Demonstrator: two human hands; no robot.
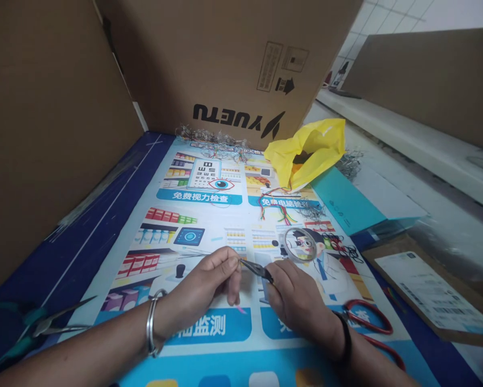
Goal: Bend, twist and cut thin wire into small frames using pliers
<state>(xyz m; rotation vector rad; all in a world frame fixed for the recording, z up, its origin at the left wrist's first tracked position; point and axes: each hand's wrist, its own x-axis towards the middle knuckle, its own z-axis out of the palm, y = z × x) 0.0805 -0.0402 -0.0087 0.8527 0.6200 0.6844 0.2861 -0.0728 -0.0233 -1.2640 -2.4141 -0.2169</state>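
Observation:
In the middle of the head view, my right hand (287, 287) is wrapped round a pair of needle-nose pliers (259, 270). The pliers' tips point left and meet the fingertips of my left hand (221, 271). My left thumb and forefinger are pinched together there; what they hold is too small to make out. A small pink strip (241, 309) shows just below my left fingers. Beyond my right hand lies a clear roll of tape (286, 244). Red-handled scissors (368, 312) lie by my right wrist, partly hidden by the forearm.
A printed sheet (204, 349) covers the table. Tangled wires (213, 137) lie at the back, coloured threads (283, 214) before a yellow bag (305, 153). A blue folder (338, 201) and labelled cardboard (434, 290) are right; green-handled pliers (43, 325) left. Cardboard walls (225, 64) enclose the back and left.

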